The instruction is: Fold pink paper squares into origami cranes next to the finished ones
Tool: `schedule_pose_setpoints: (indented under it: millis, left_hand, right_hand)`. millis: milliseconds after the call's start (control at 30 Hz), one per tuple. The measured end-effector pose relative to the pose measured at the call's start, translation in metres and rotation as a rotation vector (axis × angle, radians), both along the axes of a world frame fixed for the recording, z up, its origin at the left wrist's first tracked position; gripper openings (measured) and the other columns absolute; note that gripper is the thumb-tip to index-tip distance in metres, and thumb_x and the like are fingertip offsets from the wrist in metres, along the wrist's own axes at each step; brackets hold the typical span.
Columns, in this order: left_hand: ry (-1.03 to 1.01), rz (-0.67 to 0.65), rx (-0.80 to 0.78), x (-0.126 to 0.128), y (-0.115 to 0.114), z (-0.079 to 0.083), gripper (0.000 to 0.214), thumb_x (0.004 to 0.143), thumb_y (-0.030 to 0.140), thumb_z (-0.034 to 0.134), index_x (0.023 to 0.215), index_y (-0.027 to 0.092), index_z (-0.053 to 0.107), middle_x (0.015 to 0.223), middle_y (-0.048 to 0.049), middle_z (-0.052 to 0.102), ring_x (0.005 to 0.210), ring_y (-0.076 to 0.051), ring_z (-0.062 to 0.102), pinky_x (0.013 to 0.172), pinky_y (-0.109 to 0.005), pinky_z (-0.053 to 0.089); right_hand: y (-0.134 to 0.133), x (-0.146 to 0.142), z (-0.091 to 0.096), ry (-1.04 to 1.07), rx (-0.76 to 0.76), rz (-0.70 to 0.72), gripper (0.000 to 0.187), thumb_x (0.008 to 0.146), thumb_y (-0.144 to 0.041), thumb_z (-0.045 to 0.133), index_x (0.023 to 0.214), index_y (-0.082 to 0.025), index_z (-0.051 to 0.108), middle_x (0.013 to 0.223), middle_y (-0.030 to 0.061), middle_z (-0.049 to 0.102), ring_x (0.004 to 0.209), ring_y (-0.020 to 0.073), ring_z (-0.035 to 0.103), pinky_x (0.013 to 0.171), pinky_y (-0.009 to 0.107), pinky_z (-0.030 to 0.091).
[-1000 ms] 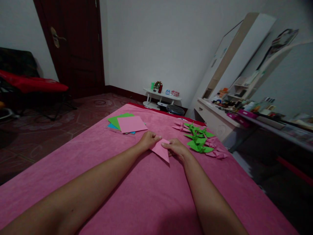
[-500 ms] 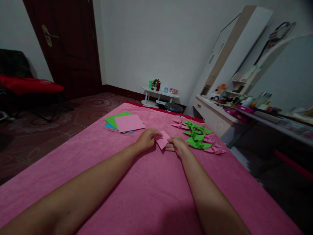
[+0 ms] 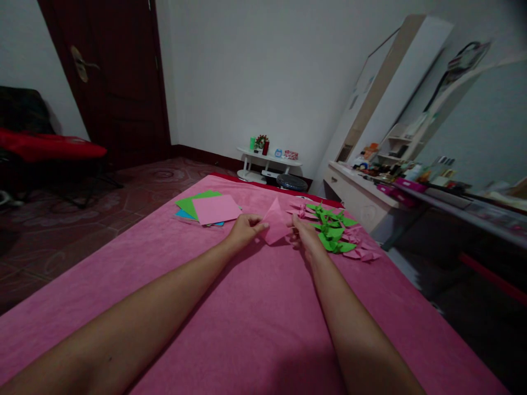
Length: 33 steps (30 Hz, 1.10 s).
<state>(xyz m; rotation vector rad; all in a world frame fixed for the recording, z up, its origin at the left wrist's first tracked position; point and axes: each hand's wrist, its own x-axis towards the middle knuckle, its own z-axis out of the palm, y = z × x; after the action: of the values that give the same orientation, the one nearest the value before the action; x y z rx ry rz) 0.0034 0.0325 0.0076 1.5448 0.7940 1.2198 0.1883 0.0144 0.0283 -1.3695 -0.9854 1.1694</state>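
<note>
A pink sheet of origami paper [image 3: 275,226], folded and partly spread into a kite-like shape with its point upward, is between my two hands above the bed. My left hand [image 3: 246,229] pinches its left edge, the thumb lying on the near face. At the right edge, the curled fingers and thumb of my right hand [image 3: 305,235] meet the paper; their exact hold is hard to make out. Close to the right hand lie several folded paper cranes, green [image 3: 332,240] and pink [image 3: 362,252].
Left of the hands, a pink square sheet [image 3: 217,209] tops green [image 3: 188,206] and blue sheets on the pink bedcover [image 3: 197,312]. A dressing table [image 3: 362,189] with bottles and a mirror stands at right. At the far wall is a low white shelf [image 3: 269,157]; a red-covered chair [image 3: 49,145] is left.
The pink paper has been opened from a small square into a larger, taller pointed shape. My right hand has shifted slightly right and its grip has changed; the left hand has moved little.
</note>
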Motion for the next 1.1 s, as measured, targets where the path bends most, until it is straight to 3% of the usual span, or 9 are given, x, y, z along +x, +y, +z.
schedule_pose_setpoints:
  millis: [100, 233, 433, 567, 800, 900, 1000, 1100]
  left_hand:
    - [-0.113, -0.04, -0.091, 0.0, 0.001, 0.001, 0.033, 0.065, 0.039, 0.069, 0.075, 0.008, 0.067, 0.063, -0.0043, 0.061, 0.049, -0.01, 0.049, 0.045, -0.021, 0.037]
    - [-0.122, -0.073, -0.12, 0.001, -0.003, 0.002, 0.038, 0.063, 0.042, 0.072, 0.077, 0.007, 0.068, 0.066, -0.0065, 0.064, 0.05, -0.011, 0.052, 0.046, -0.022, 0.04]
    - [-0.129, -0.053, -0.083, 0.004, -0.006, 0.0, 0.037, 0.061, 0.042, 0.074, 0.073, 0.007, 0.068, 0.065, -0.0052, 0.064, 0.052, -0.011, 0.052, 0.051, -0.022, 0.039]
    - [-0.063, 0.017, -0.022, 0.003, -0.005, -0.001, 0.035, 0.065, 0.043, 0.07, 0.06, 0.008, 0.064, 0.053, -0.0004, 0.054, 0.047, -0.007, 0.042, 0.047, -0.021, 0.03]
    - [-0.06, 0.061, 0.001, 0.003, -0.003, 0.003, 0.034, 0.068, 0.039, 0.063, 0.051, 0.01, 0.057, 0.049, 0.0017, 0.047, 0.046, -0.007, 0.04, 0.046, -0.021, 0.028]
    - [-0.124, 0.027, -0.03, 0.003, 0.0, -0.002, 0.024, 0.064, 0.031, 0.067, 0.073, 0.009, 0.064, 0.063, -0.0011, 0.059, 0.052, -0.009, 0.05, 0.05, -0.021, 0.036]
    - [-0.18, 0.005, -0.049, 0.002, 0.002, -0.005, 0.053, 0.057, 0.02, 0.071, 0.107, 0.013, 0.056, 0.072, -0.0006, 0.061, 0.055, -0.011, 0.055, 0.05, -0.021, 0.042]
    - [-0.163, -0.001, -0.018, 0.0, 0.0, -0.003, 0.062, 0.058, 0.016, 0.069, 0.116, 0.017, 0.048, 0.065, 0.0046, 0.054, 0.051, -0.009, 0.053, 0.047, -0.019, 0.041]
  right_hand:
    - [-0.003, -0.005, 0.004, -0.1, 0.235, 0.092, 0.035, 0.066, -0.047, 0.069, 0.084, -0.017, 0.066, 0.071, 0.0025, 0.064, 0.056, 0.0113, 0.055, 0.052, 0.022, 0.044]
    - [-0.009, -0.015, 0.005, -0.112, 0.4, 0.253, 0.032, 0.06, -0.037, 0.074, 0.083, -0.016, 0.067, 0.08, 0.0039, 0.066, 0.068, 0.0164, 0.058, 0.064, 0.027, 0.046]
    - [-0.008, -0.017, -0.003, -0.141, 0.428, 0.213, 0.024, 0.058, -0.034, 0.076, 0.066, -0.015, 0.064, 0.062, -0.0003, 0.06, 0.055, 0.0133, 0.052, 0.055, 0.026, 0.041]
    - [-0.005, -0.016, -0.006, -0.195, 0.402, 0.146, 0.029, 0.056, -0.036, 0.077, 0.054, -0.015, 0.057, 0.05, -0.0031, 0.051, 0.046, 0.0093, 0.041, 0.046, 0.023, 0.03]
    - [-0.003, -0.015, -0.007, -0.206, 0.428, 0.17, 0.025, 0.061, -0.037, 0.071, 0.057, -0.013, 0.063, 0.054, -0.0008, 0.054, 0.05, 0.0113, 0.045, 0.049, 0.024, 0.032]
    - [-0.002, -0.014, -0.008, -0.142, 0.399, 0.138, 0.024, 0.059, -0.03, 0.071, 0.075, -0.014, 0.065, 0.062, 0.0011, 0.06, 0.056, 0.0145, 0.053, 0.054, 0.026, 0.04]
    - [-0.004, -0.014, -0.006, -0.09, 0.429, 0.08, 0.045, 0.052, -0.02, 0.072, 0.095, -0.018, 0.058, 0.085, 0.0035, 0.064, 0.065, 0.0149, 0.058, 0.058, 0.026, 0.046]
    - [-0.007, -0.016, -0.004, -0.102, 0.478, 0.102, 0.045, 0.053, -0.017, 0.069, 0.096, -0.022, 0.055, 0.098, 0.0028, 0.062, 0.07, 0.0135, 0.059, 0.06, 0.025, 0.048]
